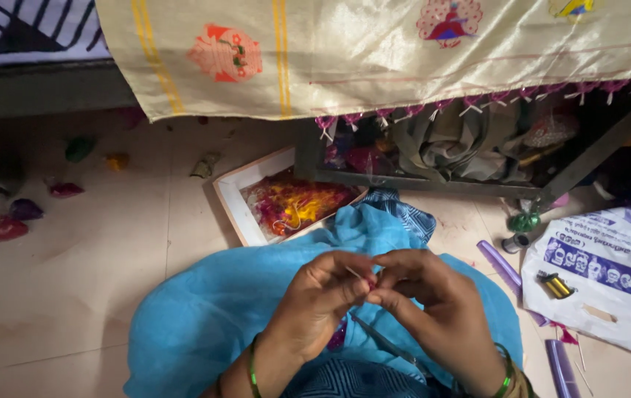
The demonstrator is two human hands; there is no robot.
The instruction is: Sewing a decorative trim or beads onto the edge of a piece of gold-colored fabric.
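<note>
Your left hand (320,295) pinches a thin needle (354,273) between thumb and fingertips, low over the blue cloth (205,317) on your lap. Just beside it, touching at the fingertips, your right hand (433,306) closes on a small pink bit (371,281) (too small to tell what). Farther right, a white plastic bag (610,280) lies on the floor (72,280).

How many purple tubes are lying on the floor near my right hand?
2. One purple tube lies beside the white printed bag; the other purple tube lies at the bottom edge, partly cut off. More may be hidden.
</note>
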